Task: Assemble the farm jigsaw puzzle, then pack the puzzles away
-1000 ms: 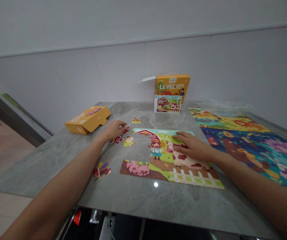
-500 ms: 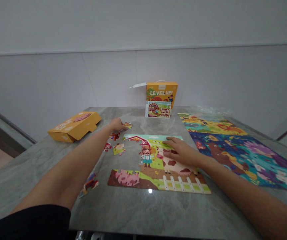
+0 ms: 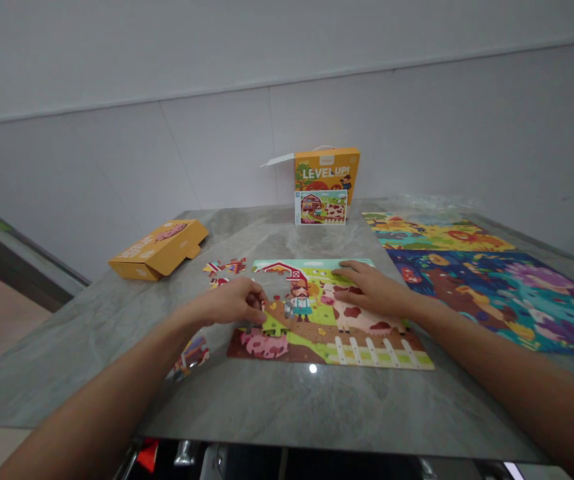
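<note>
On the stone-patterned table lies a partly joined farm jigsaw puzzle (image 3: 311, 339) with a farmer, a cow, a pig and a white fence. A gap shows under the red barn roof. My left hand (image 3: 234, 303) is at the puzzle's left side, fingers pinched on the edge of a brown and green puzzle piece (image 3: 275, 316), just above the pig. My right hand (image 3: 369, 288) rests flat over the cow's upper part, fingers spread. Loose puzzle pieces (image 3: 227, 267) lie beyond my left hand, and more loose pieces (image 3: 193, 353) lie beside my left forearm.
A yellow box (image 3: 161, 250) lies at the left. At the back stands a "LEVEL UP!" box (image 3: 325, 167) with a picture card (image 3: 321, 208) before it. Two finished puzzles, a yellow one (image 3: 437, 232) and a dark blue one (image 3: 497, 297), lie on the right beside clear plastic (image 3: 431, 202).
My left hand has come nearer and right from the far loose pieces, bringing a piece into the puzzle's left gap. My right hand stays on the cow. The view has tilted slightly.
</note>
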Demonstrator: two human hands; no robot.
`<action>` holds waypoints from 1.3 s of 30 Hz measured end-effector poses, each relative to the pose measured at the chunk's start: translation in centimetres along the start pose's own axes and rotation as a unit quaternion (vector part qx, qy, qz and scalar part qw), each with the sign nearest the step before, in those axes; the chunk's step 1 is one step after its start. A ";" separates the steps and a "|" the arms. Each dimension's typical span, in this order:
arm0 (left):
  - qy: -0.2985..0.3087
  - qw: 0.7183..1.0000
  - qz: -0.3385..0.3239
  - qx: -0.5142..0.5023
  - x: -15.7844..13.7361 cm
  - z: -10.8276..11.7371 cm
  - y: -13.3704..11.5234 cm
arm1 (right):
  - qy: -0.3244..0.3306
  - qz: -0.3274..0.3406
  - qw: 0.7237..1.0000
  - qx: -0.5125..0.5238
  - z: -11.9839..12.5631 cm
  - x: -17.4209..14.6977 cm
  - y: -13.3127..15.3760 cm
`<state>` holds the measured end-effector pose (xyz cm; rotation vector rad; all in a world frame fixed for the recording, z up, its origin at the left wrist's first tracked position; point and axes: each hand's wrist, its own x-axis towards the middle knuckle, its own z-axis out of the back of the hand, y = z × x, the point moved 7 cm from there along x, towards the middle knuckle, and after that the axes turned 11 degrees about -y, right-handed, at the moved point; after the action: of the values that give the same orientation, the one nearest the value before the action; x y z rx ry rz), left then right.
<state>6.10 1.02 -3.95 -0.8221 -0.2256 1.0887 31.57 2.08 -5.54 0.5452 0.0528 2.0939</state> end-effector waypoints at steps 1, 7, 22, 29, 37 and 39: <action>0.006 1.000 -0.005 0.000 -0.3 -0.3 0.2 | 0.000 -0.002 1.000 0.002 0.1 0.0 0.1; -0.049 0.989 -0.085 0.112 -0.2 -0.1 -0.1 | 0.000 -0.007 1.000 -0.013 0.4 0.1 0.4; -0.049 0.938 -0.307 0.153 -1.4 -1.1 -2.9 | -0.002 -0.008 1.000 0.002 0.2 0.0 0.2; -0.049 0.937 -0.304 0.162 -1.6 -1.1 -2.8 | -0.001 -0.003 1.000 0.006 0.1 0.0 0.1; -0.053 0.935 -0.298 0.185 -1.6 -1.1 -2.7 | 0.005 -0.004 1.000 -0.008 0.2 0.1 0.3; -0.058 0.932 -0.305 0.188 -1.6 -1.2 -2.8 | 0.004 -0.004 1.000 -0.005 0.2 0.1 0.3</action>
<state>7.97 -1.48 -2.48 -0.3007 -0.3325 0.5614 31.38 1.96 -5.26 0.5303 0.0474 2.0880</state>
